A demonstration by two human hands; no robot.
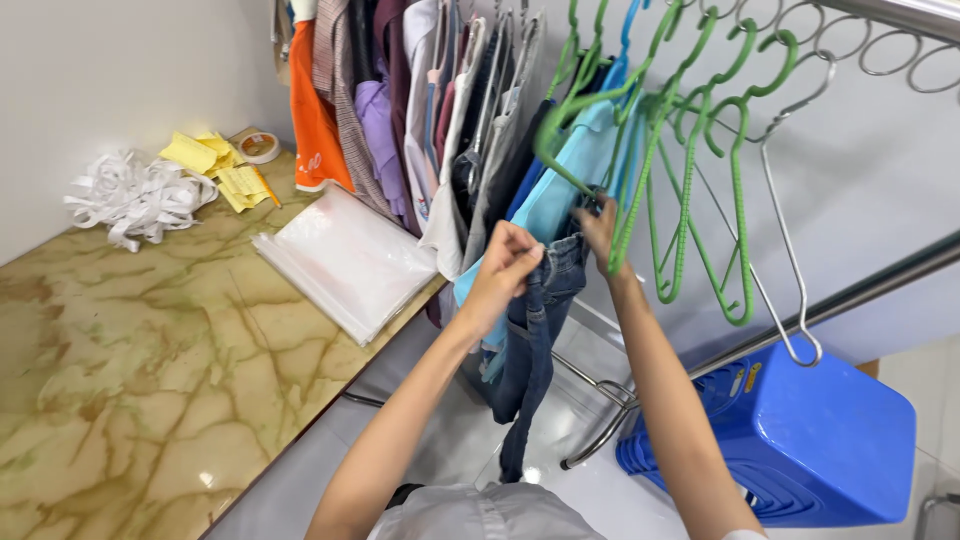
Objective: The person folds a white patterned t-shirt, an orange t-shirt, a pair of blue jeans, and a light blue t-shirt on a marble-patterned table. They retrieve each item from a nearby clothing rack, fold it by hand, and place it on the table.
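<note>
Both hands pinch dark jeans — left, right fingertips hidden

A marble-patterned counter, ochre with green-brown veins, fills the frame from 7 to 10 o'clock, its dark edge running diagonally toward the rack of hanging clothes. At 10 o'clock, against the white wall, lies a tangled heap of white strips. Just beside it, toward 11 o'clock, sit crumpled yellow paper sheets, with a roll of tape touching their far side. Nearer the centre, a stack of clear plastic bags lies flat at the counter's edge, one corner slightly overhanging. Below the counter, at 6 o'clock, pale floor tiles show.
</note>
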